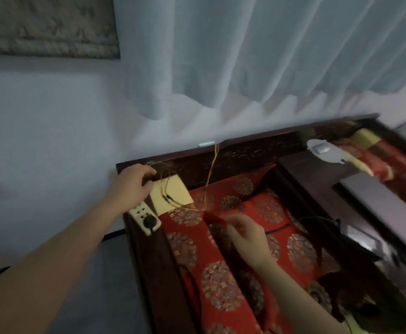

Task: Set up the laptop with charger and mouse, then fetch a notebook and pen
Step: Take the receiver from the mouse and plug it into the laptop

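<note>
A white power strip (144,216) lies on the dark wooden armrest with a black plug (150,221) in it. My left hand (132,183) is curled at the sofa's back corner, just beyond the strip; blur hides whether it grips anything. My right hand (245,236) hovers over the red patterned cushion (221,285), fingers pinched at the end of a thin black charger cable (315,219). That cable runs right to the grey laptop (375,203), which sits blurred on a dark low table (303,179).
Thin yellow wires (210,174) hang from the sofa back across a yellow cloth (173,194). A white rounded object with a grey centre (321,149) rests at the back right. A pale curtain (245,56) and wall stand behind the wooden sofa frame (245,155).
</note>
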`<state>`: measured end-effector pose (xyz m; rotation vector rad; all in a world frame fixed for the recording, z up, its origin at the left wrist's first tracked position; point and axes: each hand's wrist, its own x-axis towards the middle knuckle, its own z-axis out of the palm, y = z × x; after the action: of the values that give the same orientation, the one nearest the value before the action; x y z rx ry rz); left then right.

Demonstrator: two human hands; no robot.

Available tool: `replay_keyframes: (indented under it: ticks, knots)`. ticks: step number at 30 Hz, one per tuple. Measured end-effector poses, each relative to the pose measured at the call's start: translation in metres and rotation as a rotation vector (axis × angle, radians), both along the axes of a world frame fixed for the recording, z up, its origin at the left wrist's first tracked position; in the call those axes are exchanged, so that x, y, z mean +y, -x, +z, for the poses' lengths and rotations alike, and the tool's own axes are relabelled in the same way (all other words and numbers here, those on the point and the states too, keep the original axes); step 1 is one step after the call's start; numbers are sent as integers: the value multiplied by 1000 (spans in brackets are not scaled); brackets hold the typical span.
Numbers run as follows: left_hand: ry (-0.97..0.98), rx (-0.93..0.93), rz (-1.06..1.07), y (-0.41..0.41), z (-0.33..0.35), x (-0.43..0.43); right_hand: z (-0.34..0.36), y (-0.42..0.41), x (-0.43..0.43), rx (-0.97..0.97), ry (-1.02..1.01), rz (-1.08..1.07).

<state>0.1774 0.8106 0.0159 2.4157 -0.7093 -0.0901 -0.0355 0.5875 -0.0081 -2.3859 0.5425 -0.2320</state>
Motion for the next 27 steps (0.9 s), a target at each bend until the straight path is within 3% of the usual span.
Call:
replay_keyframes:
  ticks: [4, 13, 19, 27]
  knots:
    - [185, -47, 27, 111, 57, -77, 36, 83, -63, -52, 227, -94]
    - [221, -19, 131, 345, 119, -167, 123, 244, -159, -93, 462, -4]
    - [146, -81, 126, 380, 151, -206, 168, 291, -224, -82, 478, -81]
    - [181, -70, 8, 421, 164, -342, 186, 346, -331, -43, 462, -151]
